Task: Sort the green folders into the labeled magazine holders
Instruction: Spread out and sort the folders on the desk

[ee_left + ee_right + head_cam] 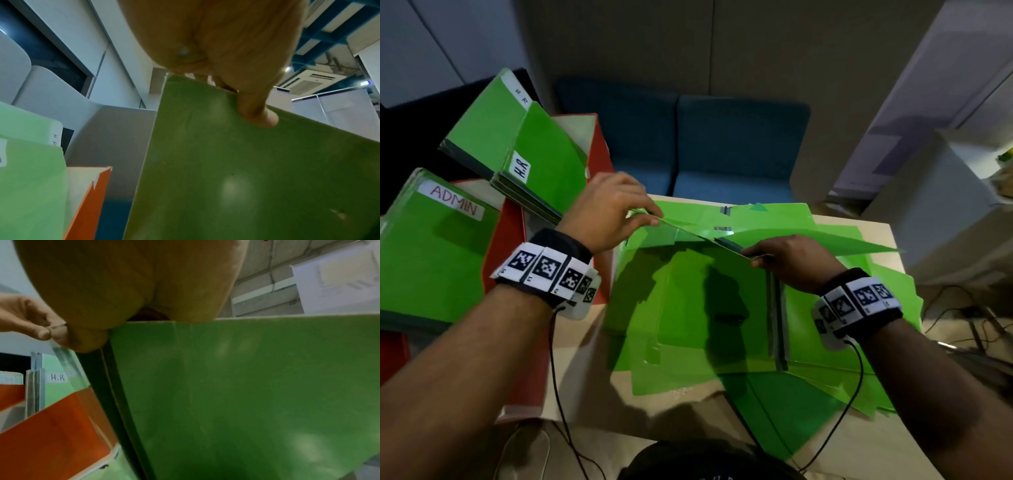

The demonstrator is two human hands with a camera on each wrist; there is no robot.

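Pinching a green folder (688,274) by its top edge, the left hand (606,212) and right hand (791,257) each close a grip on it, raised above loose folders (825,342) covering the surface (876,229), beside red magazine holders (599,144).

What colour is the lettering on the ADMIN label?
Red on a white ADMIN label, clearest in the head view.

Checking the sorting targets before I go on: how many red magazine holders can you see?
2. The far holder carries the H.R folders; the near holder carries the ADMIN folder. More may sit out of frame.
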